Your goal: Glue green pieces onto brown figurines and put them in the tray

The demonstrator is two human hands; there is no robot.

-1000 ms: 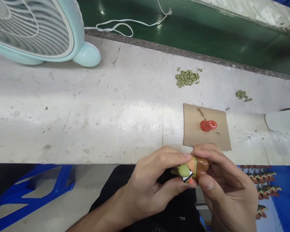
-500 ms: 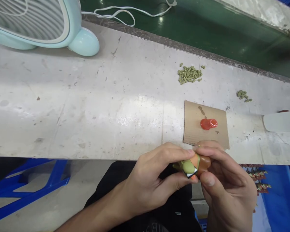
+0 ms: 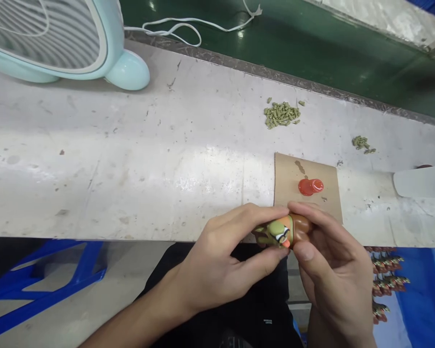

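Note:
Between my two hands lies a small painted figurine (image 3: 285,231), green at the head end, orange in the middle and brown at the base. My left hand (image 3: 235,251) has its fingers and thumb round the green end. The brown end sits in the fingers of my right hand (image 3: 333,266). Part of the figurine's face shows between the thumbs, while the fingers cover its edges. Just beyond my hands is a piece of cardboard (image 3: 284,181) with a small red bottle-like container (image 3: 311,187) on it.
Small green pieces (image 3: 282,115) lie heaped on the white table (image 3: 166,169), with a smaller pile (image 3: 362,143) to the right. A light-blue fan (image 3: 126,70) stands at the back left. Similar figurines fill a blue bin (image 3: 416,290) below right.
The figurine has turned in my fingers, so more of its face shows. Both hands have shifted slightly up and left while keeping hold of it.

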